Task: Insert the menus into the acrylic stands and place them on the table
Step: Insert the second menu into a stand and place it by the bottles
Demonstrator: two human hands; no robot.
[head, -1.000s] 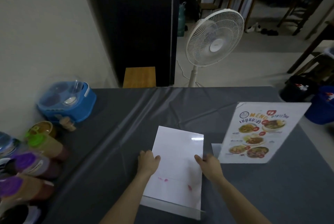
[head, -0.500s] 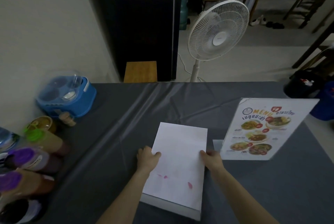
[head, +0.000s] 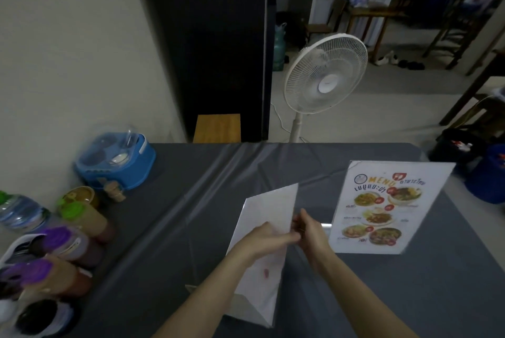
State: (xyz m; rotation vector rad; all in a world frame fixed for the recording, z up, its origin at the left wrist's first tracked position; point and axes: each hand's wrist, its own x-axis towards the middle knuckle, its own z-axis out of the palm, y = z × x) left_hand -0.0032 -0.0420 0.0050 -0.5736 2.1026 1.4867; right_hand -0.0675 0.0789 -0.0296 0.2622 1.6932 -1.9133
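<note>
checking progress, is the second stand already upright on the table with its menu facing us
No, both hands hold it tilted, its white back showing.

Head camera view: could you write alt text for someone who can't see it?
A person's left hand and right hand grip the right edge of a white sheet in an acrylic stand, lifted over a grey table. A finished menu stand stands to the right; sauce bottles line the left.

Dim room: cream wall (head: pixel 68 45) left, white pedestal fan (head: pixel 325 75), wooden chairs (head: pixel 448 23) beyond.
</note>
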